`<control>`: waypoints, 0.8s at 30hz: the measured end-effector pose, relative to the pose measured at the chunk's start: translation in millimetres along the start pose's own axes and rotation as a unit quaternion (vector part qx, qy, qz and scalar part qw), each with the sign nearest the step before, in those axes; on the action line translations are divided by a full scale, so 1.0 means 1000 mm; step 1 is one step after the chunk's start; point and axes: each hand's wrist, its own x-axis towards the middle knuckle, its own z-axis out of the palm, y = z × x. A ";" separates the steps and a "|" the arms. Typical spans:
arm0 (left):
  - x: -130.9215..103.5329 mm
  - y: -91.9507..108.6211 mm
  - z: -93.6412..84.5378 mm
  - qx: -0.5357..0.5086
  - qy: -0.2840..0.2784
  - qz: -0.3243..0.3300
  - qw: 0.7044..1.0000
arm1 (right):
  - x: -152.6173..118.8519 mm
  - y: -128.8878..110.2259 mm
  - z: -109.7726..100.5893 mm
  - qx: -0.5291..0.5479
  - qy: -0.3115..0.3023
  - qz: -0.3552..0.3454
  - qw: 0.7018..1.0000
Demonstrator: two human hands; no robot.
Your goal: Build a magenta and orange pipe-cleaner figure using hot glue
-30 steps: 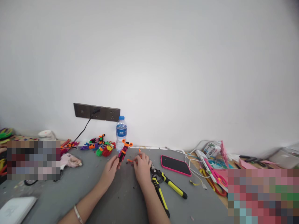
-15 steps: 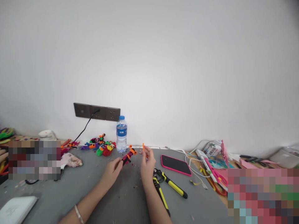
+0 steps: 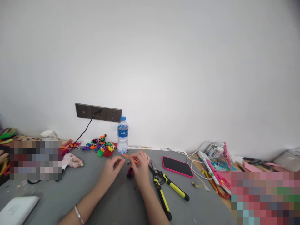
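Observation:
My right hand (image 3: 141, 165) is closed around a small pipe-cleaner figure in black, magenta and orange (image 3: 130, 172), which hangs partly hidden below its fingers. An orange pipe cleaner (image 3: 126, 155) sticks out to the left from the same fingertips. Just left of it, my left hand (image 3: 112, 168) is closed in a pinch, its fingertips close to the orange piece. Whatever lies between them is too small to make out. Pliers with yellow and black handles (image 3: 161, 184) lie spread on the grey table (image 3: 105, 203), right beside my right forearm.
A water bottle (image 3: 123, 137) stands by the wall, with several colourful pipe-cleaner figures (image 3: 106, 148) to its left. Rightward lie a pink-edged phone (image 3: 177, 166), white cables (image 3: 199, 164) and pink scissors (image 3: 221, 178). A white box (image 3: 17, 209) sits at the front left.
The figure has passed from my left hand into my right, which also keeps the orange pipe cleaner. My hands have come closer together, the right one moving left and turning over.

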 end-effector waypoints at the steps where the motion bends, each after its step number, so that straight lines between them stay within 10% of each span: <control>1: 0.001 -0.001 0.000 -0.043 0.008 -0.012 0.999 | 0.000 -0.002 0.001 0.005 -0.012 -0.008 1.000; 8: 0.000 -0.003 0.005 -0.229 0.040 -0.102 0.967 | -0.004 -0.009 0.005 0.027 -0.048 -0.037 0.998; 15: 0.000 -0.005 0.004 -0.288 0.084 -0.145 0.943 | -0.005 -0.001 0.006 0.111 0.077 0.050 0.990; 24: -0.001 0.006 0.002 -0.246 0.040 -0.140 0.958 | -0.001 0.003 0.015 0.406 -0.045 0.210 0.888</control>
